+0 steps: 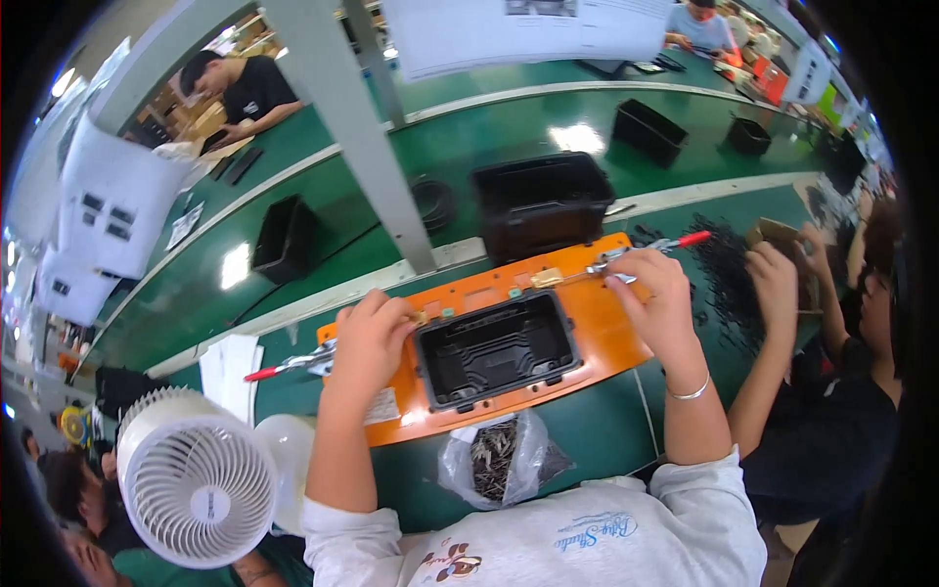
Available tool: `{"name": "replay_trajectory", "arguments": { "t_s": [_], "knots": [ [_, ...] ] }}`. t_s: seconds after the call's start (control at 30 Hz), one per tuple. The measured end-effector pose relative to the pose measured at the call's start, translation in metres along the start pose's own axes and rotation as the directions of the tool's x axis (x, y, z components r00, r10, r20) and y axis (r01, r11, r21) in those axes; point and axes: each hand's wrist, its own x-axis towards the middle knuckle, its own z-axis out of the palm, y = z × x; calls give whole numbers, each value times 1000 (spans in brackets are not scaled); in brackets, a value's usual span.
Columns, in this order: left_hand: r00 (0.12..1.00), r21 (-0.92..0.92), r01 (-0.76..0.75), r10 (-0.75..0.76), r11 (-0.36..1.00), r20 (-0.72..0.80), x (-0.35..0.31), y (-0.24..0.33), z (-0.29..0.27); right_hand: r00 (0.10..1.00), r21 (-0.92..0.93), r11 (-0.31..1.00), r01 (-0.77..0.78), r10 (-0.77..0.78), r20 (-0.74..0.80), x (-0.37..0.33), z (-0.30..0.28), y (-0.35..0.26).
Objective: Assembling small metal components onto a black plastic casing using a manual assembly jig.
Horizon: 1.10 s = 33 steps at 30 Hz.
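A black plastic tray part sits in an orange fixture plate on the green bench. My left hand rests on the fixture's left end, fingers curled over a small clamp; a red-handled toggle clamp sticks out to its left. My right hand is at the fixture's upper right corner, closed on the red-tipped toggle clamp lever.
A clear bag of small metal screws lies near my body. A white desk fan stands at lower left. Black bins sit on the green conveyor. A co-worker's hands work by a pile of small black parts at right.
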Motion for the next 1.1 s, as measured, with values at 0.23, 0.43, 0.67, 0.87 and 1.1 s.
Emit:
{"name": "replay_trajectory", "arguments": {
  "t_s": [0.23,0.43,0.67,0.87,1.1],
  "knots": [
    [992,-94,115,-119,989,-33,-8,2,-1,843,-412,775,-479,538,31,-73,-36,79],
    [985,-146,147,-158,978,-68,-9,5,4,842,-587,689,-426,539,22,-87,-8,95],
    [981,-138,117,-136,983,-138,-16,-1,13,838,-443,744,-500,545,-30,-95,22,102],
    [977,-150,99,-125,984,-175,-18,0,11,835,-396,753,-526,545,-73,-101,26,121],
    [974,-149,87,-115,985,-193,-20,-2,11,853,-323,794,-515,514,-97,-72,14,104]
  ]
}}
